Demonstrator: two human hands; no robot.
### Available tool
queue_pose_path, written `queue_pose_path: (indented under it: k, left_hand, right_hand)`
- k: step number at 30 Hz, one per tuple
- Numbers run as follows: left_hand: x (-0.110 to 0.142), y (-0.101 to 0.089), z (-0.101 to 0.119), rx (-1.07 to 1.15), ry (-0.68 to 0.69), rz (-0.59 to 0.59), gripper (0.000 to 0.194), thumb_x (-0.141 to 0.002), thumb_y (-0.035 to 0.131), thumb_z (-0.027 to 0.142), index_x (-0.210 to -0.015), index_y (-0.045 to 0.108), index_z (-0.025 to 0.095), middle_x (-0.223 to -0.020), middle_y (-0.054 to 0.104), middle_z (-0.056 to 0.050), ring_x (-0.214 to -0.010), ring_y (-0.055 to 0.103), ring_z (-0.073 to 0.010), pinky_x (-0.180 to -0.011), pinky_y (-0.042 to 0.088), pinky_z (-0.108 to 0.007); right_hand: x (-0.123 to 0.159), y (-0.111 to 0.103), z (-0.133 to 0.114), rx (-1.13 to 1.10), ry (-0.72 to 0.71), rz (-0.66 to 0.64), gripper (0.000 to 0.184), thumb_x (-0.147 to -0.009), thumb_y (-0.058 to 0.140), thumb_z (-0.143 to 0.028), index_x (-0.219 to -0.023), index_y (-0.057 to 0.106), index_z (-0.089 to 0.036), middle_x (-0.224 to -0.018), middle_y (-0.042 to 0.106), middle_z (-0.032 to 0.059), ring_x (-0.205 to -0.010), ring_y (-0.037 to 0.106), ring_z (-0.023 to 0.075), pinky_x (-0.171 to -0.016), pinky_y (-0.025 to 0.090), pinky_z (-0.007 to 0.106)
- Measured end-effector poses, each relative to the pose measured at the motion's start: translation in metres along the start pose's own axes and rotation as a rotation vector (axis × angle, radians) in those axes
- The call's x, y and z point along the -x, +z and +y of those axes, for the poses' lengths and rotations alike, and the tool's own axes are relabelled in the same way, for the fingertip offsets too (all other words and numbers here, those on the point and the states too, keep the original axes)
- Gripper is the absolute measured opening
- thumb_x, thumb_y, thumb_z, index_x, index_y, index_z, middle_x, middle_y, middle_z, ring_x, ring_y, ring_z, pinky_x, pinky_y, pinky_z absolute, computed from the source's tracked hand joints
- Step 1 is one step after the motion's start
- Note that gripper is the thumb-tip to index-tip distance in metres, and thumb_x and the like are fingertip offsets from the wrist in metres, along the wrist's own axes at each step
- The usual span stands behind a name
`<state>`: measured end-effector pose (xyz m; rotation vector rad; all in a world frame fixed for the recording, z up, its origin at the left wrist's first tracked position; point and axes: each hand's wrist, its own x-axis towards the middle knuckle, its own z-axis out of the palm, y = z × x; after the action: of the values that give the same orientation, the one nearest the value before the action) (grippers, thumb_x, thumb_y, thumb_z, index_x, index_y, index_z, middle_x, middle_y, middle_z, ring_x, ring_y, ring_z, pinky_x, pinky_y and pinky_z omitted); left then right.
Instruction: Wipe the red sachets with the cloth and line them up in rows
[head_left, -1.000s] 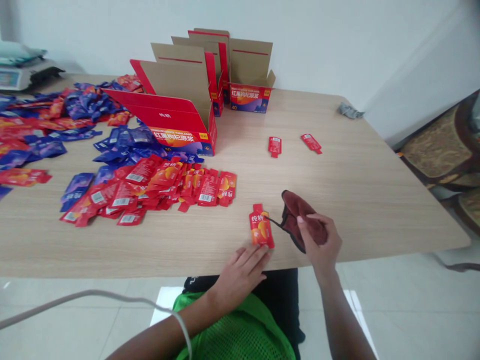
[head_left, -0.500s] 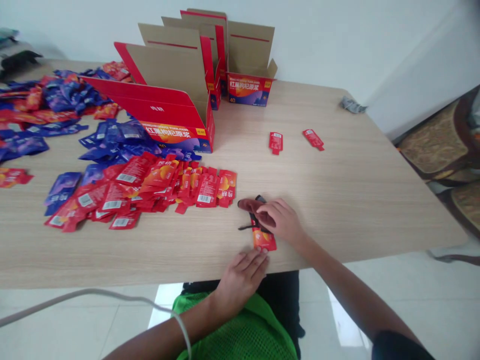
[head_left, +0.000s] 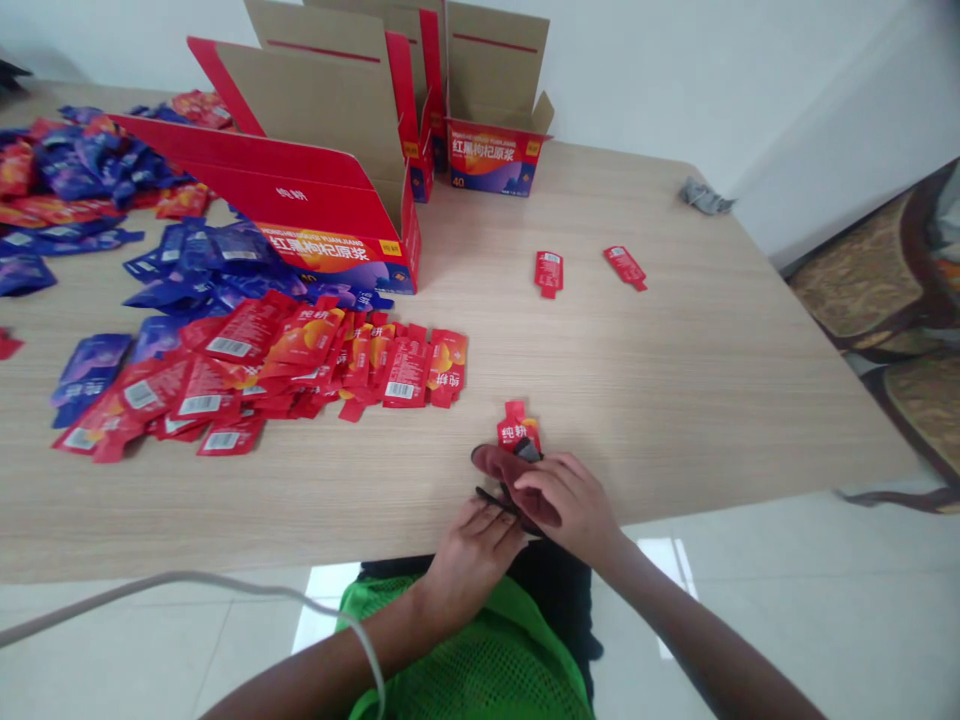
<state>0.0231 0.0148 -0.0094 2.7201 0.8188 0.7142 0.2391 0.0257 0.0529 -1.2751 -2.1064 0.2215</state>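
Note:
A red sachet (head_left: 516,432) with an orange print lies near the table's front edge. Its upper end with the tab shows, and the rest is covered. My right hand (head_left: 574,505) is closed on a maroon-and-black item (head_left: 504,468), soft-looking with a grey-black end, whose exact kind I cannot make out. That item rests over the sachet. My left hand (head_left: 480,550) lies palm down at the table edge, fingers stretched out together, their tips at the item's black lower part. Left of both hands spreads a pile of red sachets (head_left: 300,345).
Blue sachets (head_left: 217,260) lie behind the red ones, with a mixed heap (head_left: 97,160) farther left. Open red cartons (head_left: 337,250) stand at the back. Two single red sachets (head_left: 549,272) and a grey crumpled scrap (head_left: 705,196) lie to the right. A cable (head_left: 187,577) crosses in front.
My right hand has drawn the maroon-and-black item down along the sachet towards me, uncovering the sachet's upper end. My left hand stays at the table edge. The view has shifted slightly.

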Motion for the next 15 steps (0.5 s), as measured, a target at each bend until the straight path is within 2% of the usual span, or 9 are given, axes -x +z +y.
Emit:
queue_pose_path:
  k: [3, 6, 10, 13, 15]
  left_hand:
    - [0.0, 0.0, -0.002, -0.01, 0.002, 0.0, 0.026, -0.11, 0.056, 0.029, -0.13, 0.07, 0.019, -0.127, 0.078, -0.006, -0.12, 0.073, -0.0219, -0.112, 0.05, -0.039]
    - [-0.001, -0.001, -0.004, -0.016, 0.016, -0.015, 0.035, -0.112, 0.054, 0.033, -0.142, 0.063, 0.019, -0.144, 0.07, -0.006, -0.136, 0.064, -0.0207, -0.116, 0.047, -0.037]
    - [-0.001, 0.0, -0.005, -0.019, 0.004, -0.023, 0.035, -0.111, 0.056, 0.035, -0.141, 0.064, 0.021, -0.146, 0.068, -0.005, -0.136, 0.064, -0.0185, -0.117, 0.046, -0.034]
    - [-0.001, 0.0, -0.004, -0.003, -0.013, 0.001, 0.034, -0.111, 0.057, 0.036, -0.139, 0.065, 0.021, -0.145, 0.069, -0.005, -0.135, 0.065, -0.0185, -0.117, 0.046, -0.034]
    - [-0.002, 0.0, -0.002, 0.012, -0.024, 0.023, 0.032, -0.111, 0.057, 0.035, -0.138, 0.066, 0.021, -0.144, 0.07, -0.004, -0.135, 0.065, -0.0184, -0.117, 0.046, -0.035]
  right_hand:
    - [-0.007, 0.011, 0.012, 0.007, 0.042, 0.011, 0.011, -0.1, 0.068, -0.021, -0.109, 0.065, -0.026, -0.1, 0.075, 0.0028, -0.096, 0.067, 0.0224, -0.092, 0.056, 0.041]
    - [-0.031, 0.016, 0.031, 0.048, 0.063, 0.001, 0.008, -0.101, 0.067, -0.023, -0.108, 0.065, -0.026, -0.1, 0.074, 0.0033, -0.098, 0.066, 0.0234, -0.093, 0.055, 0.041]
    - [-0.07, 0.02, 0.059, 0.169, 0.03, 0.004, 0.01, -0.1, 0.069, -0.024, -0.11, 0.066, -0.025, -0.101, 0.075, 0.0041, -0.098, 0.065, 0.025, -0.093, 0.053, 0.041]
    - [-0.092, 0.011, 0.071, 0.276, 0.022, 0.062, 0.009, -0.101, 0.067, -0.026, -0.11, 0.068, -0.024, -0.101, 0.075, 0.0057, -0.097, 0.065, 0.0266, -0.089, 0.054, 0.042]
    - [-0.095, -0.002, 0.067, 0.281, 0.075, 0.187, 0.009, -0.102, 0.066, -0.028, -0.109, 0.068, -0.024, -0.101, 0.074, 0.0064, -0.097, 0.065, 0.0272, -0.09, 0.054, 0.043]
